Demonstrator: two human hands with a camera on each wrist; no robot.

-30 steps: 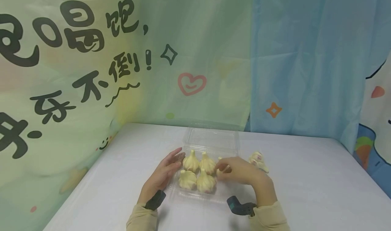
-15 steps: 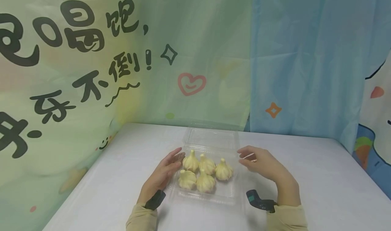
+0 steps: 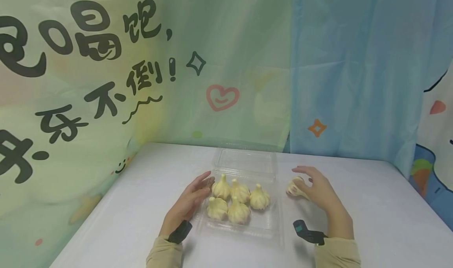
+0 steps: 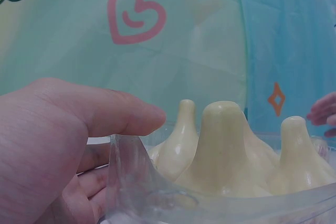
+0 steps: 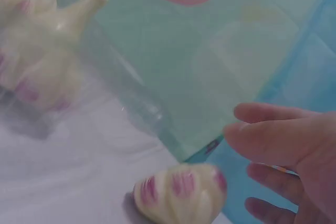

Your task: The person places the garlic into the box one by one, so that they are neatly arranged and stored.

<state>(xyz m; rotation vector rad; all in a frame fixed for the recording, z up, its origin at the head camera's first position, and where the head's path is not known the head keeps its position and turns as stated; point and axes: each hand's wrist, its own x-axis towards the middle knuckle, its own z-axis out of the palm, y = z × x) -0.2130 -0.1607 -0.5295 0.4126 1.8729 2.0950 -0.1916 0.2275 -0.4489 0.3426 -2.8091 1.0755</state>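
Several pale garlic bulbs [image 3: 238, 211] sit in a clear plastic clamshell box [image 3: 260, 231], whose lid [image 3: 245, 160] lies folded back. At the box's left side, my left hand [image 3: 190, 199] holds the wall. In the left wrist view the thumb [image 4: 128, 116] reaches over the rim, with the other fingers outside. My right hand [image 3: 318, 189] is over a single garlic bulb [image 3: 293, 187] right of the box, thumb and fingers spread apart. The right wrist view shows this purple-marked bulb [image 5: 181, 192] on the table beside the fingers, with nothing gripped.
A white cloth covers the table [image 3: 141, 220]. Printed curtains [image 3: 226, 63] hang behind and to the left. Dark wrist cameras are strapped on both wrists, below beige sleeves [image 3: 337, 252].
My right hand has left a garlic bulb in the box's right part and moved right, over the loose bulb on the table. The left hand stays at the box's left side.
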